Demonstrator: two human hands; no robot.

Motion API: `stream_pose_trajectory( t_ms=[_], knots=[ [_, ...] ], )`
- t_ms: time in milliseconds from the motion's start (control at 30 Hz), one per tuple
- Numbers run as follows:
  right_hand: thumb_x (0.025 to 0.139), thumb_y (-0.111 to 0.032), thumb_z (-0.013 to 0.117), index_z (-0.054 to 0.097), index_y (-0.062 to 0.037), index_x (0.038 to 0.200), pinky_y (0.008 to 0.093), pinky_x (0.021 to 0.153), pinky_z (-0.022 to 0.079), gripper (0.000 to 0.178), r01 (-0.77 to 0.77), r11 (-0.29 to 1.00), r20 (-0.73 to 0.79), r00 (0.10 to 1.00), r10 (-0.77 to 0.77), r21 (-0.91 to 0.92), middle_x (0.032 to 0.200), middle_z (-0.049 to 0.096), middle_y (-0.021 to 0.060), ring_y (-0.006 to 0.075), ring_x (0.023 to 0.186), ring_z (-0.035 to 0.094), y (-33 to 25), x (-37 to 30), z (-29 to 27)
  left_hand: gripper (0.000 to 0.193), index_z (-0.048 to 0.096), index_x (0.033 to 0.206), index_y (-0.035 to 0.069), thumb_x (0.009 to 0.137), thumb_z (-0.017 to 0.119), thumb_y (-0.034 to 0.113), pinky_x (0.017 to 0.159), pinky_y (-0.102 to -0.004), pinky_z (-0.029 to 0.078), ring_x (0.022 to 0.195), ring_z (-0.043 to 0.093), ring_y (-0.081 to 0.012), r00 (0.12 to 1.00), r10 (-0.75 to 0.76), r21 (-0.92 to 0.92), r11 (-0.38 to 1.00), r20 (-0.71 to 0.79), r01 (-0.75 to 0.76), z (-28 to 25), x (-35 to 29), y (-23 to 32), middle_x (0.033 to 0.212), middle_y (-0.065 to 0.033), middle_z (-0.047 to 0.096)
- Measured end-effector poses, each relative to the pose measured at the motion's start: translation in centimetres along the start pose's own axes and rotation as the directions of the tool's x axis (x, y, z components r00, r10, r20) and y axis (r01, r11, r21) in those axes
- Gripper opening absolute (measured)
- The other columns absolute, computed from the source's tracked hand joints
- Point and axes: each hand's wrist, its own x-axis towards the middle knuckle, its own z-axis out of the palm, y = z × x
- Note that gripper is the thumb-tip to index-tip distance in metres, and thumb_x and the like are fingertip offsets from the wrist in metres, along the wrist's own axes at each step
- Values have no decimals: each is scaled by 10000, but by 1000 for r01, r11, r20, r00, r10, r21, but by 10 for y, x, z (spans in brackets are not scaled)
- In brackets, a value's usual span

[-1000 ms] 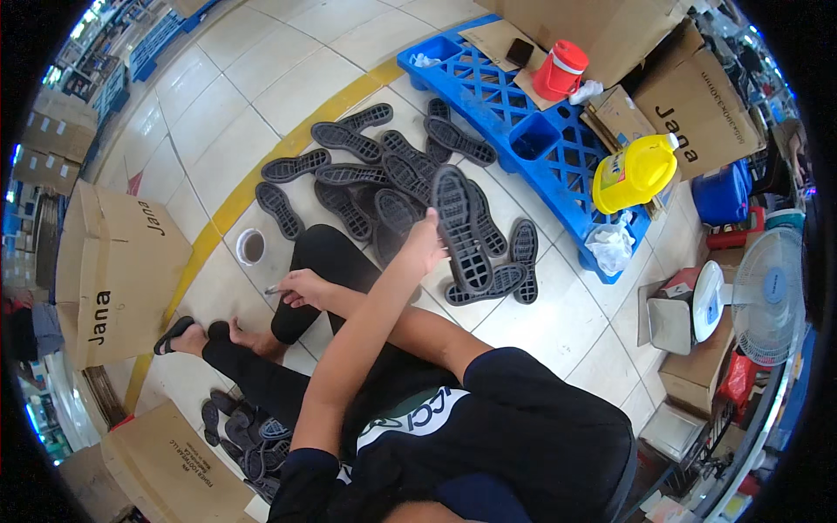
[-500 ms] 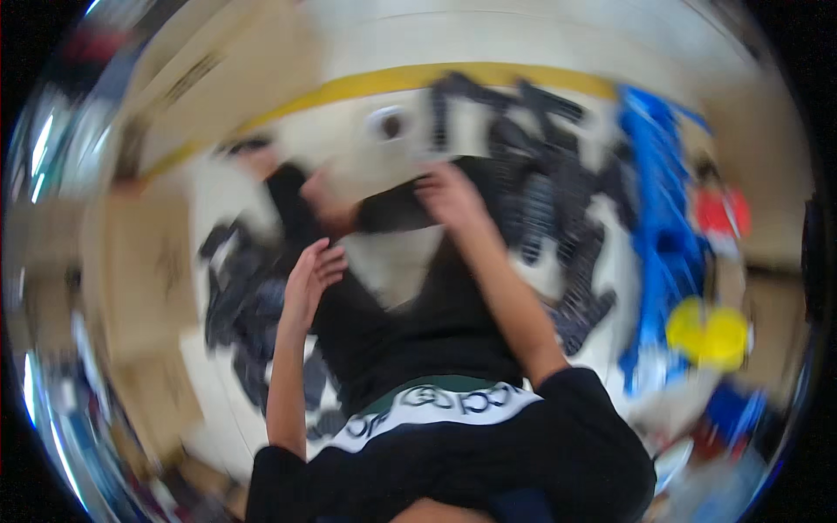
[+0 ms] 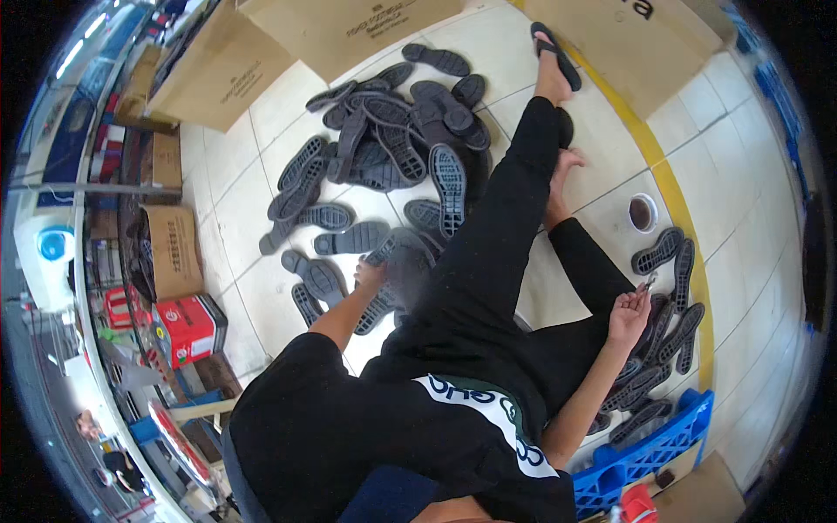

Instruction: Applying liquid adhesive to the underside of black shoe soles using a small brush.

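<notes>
Seemingly a footwear workshop: heaped soles [image 3: 379,174], cardboard cartons [image 3: 353,30], a blue pallet [image 3: 643,464].

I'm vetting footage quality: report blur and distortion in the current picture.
Head view: shoe sole by the left hand looks blurred, most other soles fairly sharp; same view: yellow floor line bows, corners are black.

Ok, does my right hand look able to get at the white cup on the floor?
Probably yes: the white cup stands beyond your right hand, nothing covers it, and the dark sole nearby leaves room, though that hand holds a small metallic tool.
</notes>
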Motion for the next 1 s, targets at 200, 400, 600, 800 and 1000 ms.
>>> stream_pose_trajectory(
  t_ms=[200, 400, 600, 800, 1000],
  knots=[
    [932, -163, 581, 568, 9, 1127, 299, 710, 463, 259, -62, 998, 26, 998, 63, -28, 1097, 635, 79, 166, 796, 558, 8, 3, 23, 436, 433, 1235, 71, 893, 579, 299, 930, -491, 422, 1160, 468, -331, 901, 425, 300, 873, -87, -384, -35, -61, 20, 1288, -147, 474],
    [931, -164, 579, 568, 9, 1112, 303, 712, 464, 251, -51, 998, 8, 999, 51, -29, 1081, 637, 86, 167, 781, 553, 4, 2, 22, 724, 265, 1432, -2, 898, 615, 341, 793, -370, 476, 974, 578, -216, 744, 435, -850, 394, 507, 349, -8, -93, 41, 1038, -161, 604],
    [929, -155, 571, 579, 3, 1104, 297, 713, 456, 236, -96, 994, 69, 993, 93, 49, 1086, 637, 75, 160, 780, 544, 21, 7, 25, 624, 387, 1344, -11, 894, 639, 341, 656, -304, 467, 772, 610, -157, 749, 501, -473, 834, 433, -284, -60, -94, 15, 905, -65, 642],
    [933, -170, 569, 602, -24, 1073, 303, 718, 454, 205, -109, 986, 24, 994, 107, 129, 1091, 632, 63, 165, 786, 530, 21, 3, 28, 554, 520, 1247, 43, 914, 564, 485, 842, -334, 493, 928, 606, -186, 897, 443, -894, 403, 2, -197, -174, -129, 64, 1012, -46, 630],
    [931, -169, 574, 614, -49, 996, 299, 700, 459, 142, -109, 977, 31, 994, 105, 184, 990, 658, 56, 153, 758, 537, 23, 6, 24, 444, 407, 1371, 7, 963, 468, 171, 589, -232, 320, 552, 435, -103, 288, 944, -679, -104, 163, 727, -241, -174, 154, 758, -34, 459]
  ],
)
